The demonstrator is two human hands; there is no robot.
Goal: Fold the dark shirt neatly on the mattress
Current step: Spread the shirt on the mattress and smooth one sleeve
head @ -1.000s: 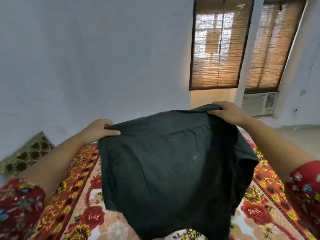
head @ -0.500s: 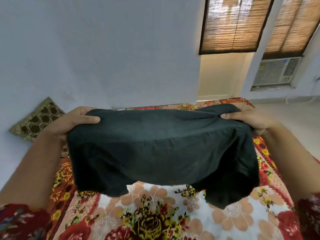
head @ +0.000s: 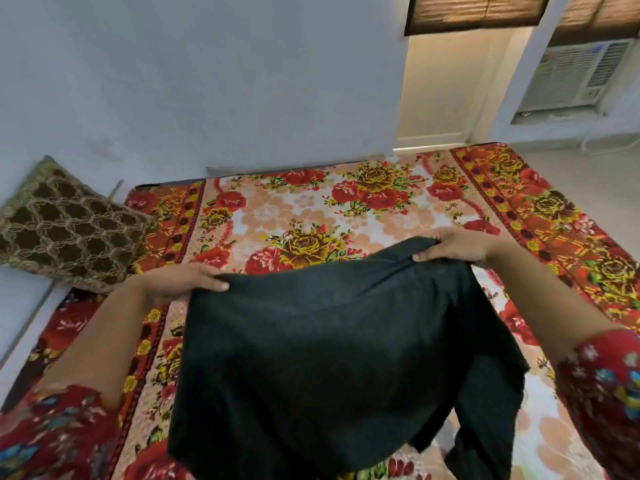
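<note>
The dark shirt [head: 329, 358] hangs spread out in front of me, above the mattress [head: 346, 209] with its red and yellow floral sheet. My left hand [head: 180, 282] pinches the shirt's upper left corner. My right hand [head: 457, 247] grips the upper right corner, a little farther away. The cloth sags between my hands and drapes toward me, with a loose flap hanging at the lower right. It hides the near middle of the mattress.
A brown and gold patterned cushion [head: 65, 223] leans against the wall at the mattress's far left. A pale wall runs behind the mattress. An air conditioner [head: 575, 77] sits low at the far right, beside bare floor [head: 588, 181].
My view has tilted down from the wall and windows to the mattress. Both hands have lowered the shirt, and it now hangs nearer the sheet.
</note>
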